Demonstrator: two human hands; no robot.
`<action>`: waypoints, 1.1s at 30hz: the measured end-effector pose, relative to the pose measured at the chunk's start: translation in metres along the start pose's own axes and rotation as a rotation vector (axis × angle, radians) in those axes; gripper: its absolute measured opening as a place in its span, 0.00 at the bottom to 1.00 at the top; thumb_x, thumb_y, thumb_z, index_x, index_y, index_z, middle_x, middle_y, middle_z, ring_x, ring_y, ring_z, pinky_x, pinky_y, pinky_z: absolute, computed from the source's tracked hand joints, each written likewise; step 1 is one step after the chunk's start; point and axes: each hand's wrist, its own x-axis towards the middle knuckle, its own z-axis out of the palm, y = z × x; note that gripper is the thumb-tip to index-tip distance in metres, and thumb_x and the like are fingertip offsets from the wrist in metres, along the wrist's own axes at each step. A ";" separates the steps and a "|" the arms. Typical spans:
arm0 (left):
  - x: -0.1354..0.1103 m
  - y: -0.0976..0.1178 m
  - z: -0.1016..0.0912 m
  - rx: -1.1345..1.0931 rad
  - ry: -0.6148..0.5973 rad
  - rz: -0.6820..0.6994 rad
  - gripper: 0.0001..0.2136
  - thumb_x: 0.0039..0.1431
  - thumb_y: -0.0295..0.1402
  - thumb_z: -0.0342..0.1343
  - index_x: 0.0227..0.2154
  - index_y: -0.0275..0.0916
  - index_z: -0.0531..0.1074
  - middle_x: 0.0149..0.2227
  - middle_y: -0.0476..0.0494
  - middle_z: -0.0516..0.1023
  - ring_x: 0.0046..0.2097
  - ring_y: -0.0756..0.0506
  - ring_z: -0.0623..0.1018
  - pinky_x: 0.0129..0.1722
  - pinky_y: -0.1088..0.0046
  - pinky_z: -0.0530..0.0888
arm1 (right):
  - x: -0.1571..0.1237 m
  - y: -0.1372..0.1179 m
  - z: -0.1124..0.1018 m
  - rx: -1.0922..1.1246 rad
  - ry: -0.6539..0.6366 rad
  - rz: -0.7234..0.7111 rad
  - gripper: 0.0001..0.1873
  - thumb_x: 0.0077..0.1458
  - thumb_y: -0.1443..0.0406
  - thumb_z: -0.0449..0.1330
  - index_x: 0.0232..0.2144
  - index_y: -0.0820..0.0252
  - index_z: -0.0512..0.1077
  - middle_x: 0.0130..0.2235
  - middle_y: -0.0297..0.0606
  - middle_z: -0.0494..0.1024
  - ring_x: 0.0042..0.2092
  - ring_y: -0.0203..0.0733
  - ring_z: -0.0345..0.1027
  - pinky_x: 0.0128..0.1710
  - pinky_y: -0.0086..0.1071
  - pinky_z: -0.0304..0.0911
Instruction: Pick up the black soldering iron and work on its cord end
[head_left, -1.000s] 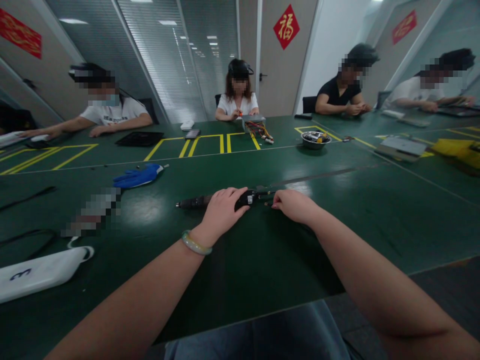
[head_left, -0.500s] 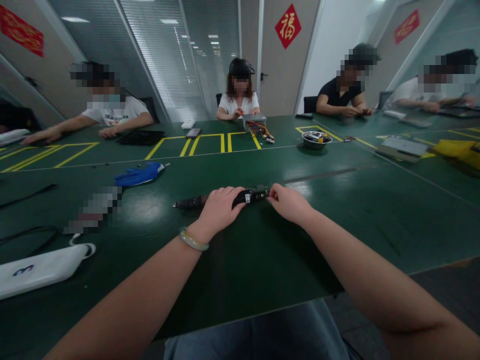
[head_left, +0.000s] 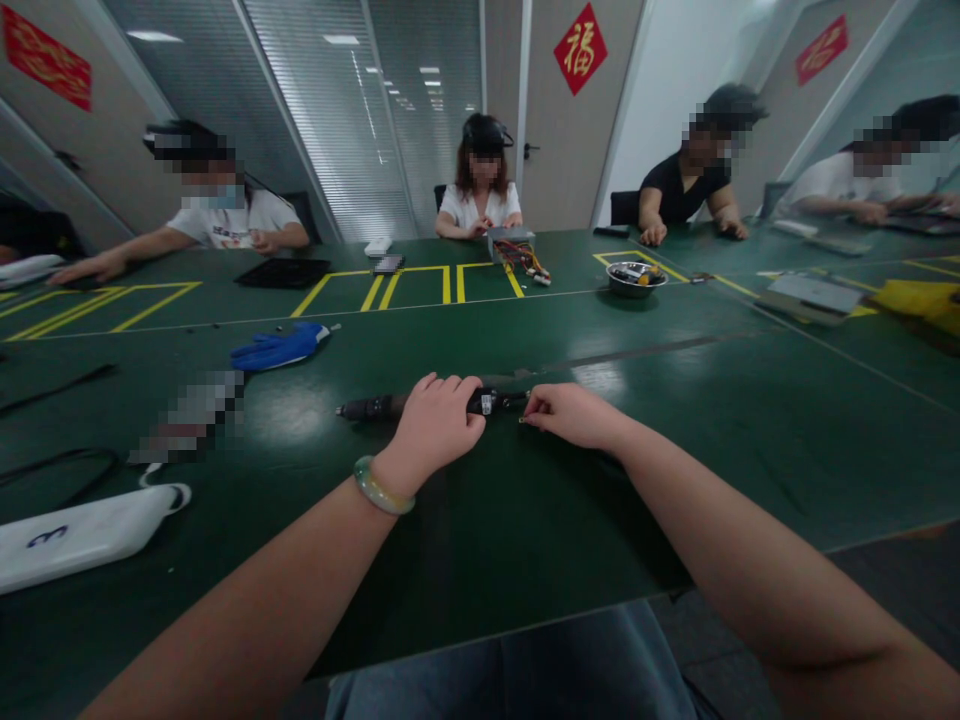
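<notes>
A long black power tool [head_left: 375, 407], like an electric screwdriver, lies sideways on the green table [head_left: 525, 520] in front of me. My left hand [head_left: 435, 425], with a pale bangle on the wrist, is curled over the tool's middle. My right hand [head_left: 574, 414] pinches the tool's right end, where a small metal piece shows at the fingertips. The tool's left tip sticks out past my left hand.
A blue glove [head_left: 279, 350] lies at the left, a white case marked 3 [head_left: 79, 533] near the left front edge, black cables [head_left: 52, 465] beside it. A metal bowl [head_left: 635, 279] and wired parts [head_left: 517, 257] sit further back. Several people work around the table.
The tool has shifted slightly left and toward me under my hands. My right hand's fingers have moved in to pinch at its right end. The person in black lowered their arms.
</notes>
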 end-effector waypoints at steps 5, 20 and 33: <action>0.001 0.005 0.004 -0.067 0.023 0.075 0.23 0.58 0.40 0.54 0.55 0.40 0.66 0.51 0.39 0.73 0.53 0.39 0.72 0.61 0.52 0.59 | 0.000 -0.006 0.004 0.016 0.011 0.005 0.05 0.58 0.63 0.59 0.35 0.57 0.74 0.32 0.31 0.77 0.34 0.34 0.69 0.32 0.28 0.58; 0.002 0.007 -0.001 -0.048 0.009 -0.031 0.08 0.61 0.35 0.50 0.38 0.39 0.72 0.35 0.44 0.74 0.38 0.43 0.74 0.39 0.63 0.69 | -0.013 -0.008 -0.008 0.028 -0.198 0.210 0.13 0.59 0.57 0.58 0.40 0.59 0.72 0.33 0.36 0.77 0.27 0.34 0.68 0.24 0.26 0.59; 0.000 0.008 0.002 -0.164 -0.008 0.038 0.11 0.60 0.35 0.51 0.43 0.40 0.71 0.43 0.42 0.75 0.44 0.42 0.75 0.48 0.59 0.70 | -0.009 -0.011 -0.004 -0.169 -0.003 0.094 0.05 0.55 0.62 0.61 0.33 0.55 0.76 0.34 0.34 0.77 0.33 0.37 0.70 0.31 0.29 0.60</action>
